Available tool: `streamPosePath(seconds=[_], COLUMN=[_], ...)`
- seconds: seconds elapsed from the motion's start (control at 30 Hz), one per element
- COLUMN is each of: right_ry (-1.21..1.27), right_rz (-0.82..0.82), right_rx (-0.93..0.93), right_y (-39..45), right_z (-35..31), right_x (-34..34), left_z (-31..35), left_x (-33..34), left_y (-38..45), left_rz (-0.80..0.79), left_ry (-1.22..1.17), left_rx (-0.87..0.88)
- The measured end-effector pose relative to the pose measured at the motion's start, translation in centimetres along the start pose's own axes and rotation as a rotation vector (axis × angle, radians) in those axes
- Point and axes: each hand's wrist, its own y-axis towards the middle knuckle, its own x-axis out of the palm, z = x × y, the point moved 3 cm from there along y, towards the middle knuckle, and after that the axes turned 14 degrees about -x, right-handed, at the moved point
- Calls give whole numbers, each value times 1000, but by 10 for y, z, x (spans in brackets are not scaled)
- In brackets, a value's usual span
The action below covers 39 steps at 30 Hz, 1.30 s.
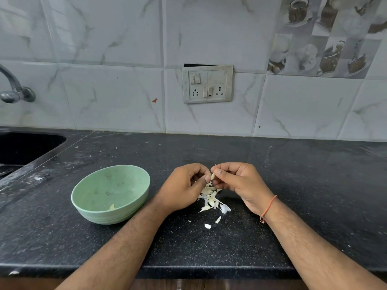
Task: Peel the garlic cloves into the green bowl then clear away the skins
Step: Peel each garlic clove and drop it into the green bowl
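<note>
A green bowl (110,194) with one peeled clove (112,207) sits left on the dark counter (293,174). Just right of it, the left hand (184,186) and right hand (238,183) meet, fingers curled, both pinching a garlic clove (212,176). Below them lies a pile of cloves and skins (210,199).

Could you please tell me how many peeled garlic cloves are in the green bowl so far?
1: a pale peeled garlic clove lies against the near inner wall of the round green bowl. The near rim may hide others.
</note>
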Motion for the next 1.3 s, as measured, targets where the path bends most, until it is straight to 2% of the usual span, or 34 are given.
streamPosePath(seconds=[0.4,0.77,1.3], right_ry=[40,86,35], right_rz=[-85,8,49], right_rx=[37,84,81], right_y=[-4,-4,-4], right_z=[-2,-4,-6], right_x=[7,13,13], left_z=[1,6,3], left_x=[0,2,5], left_y=[0,-4,0], left_rz=[80,218,242], left_ry=[83,74,63], left_rx=[-2,18,-4])
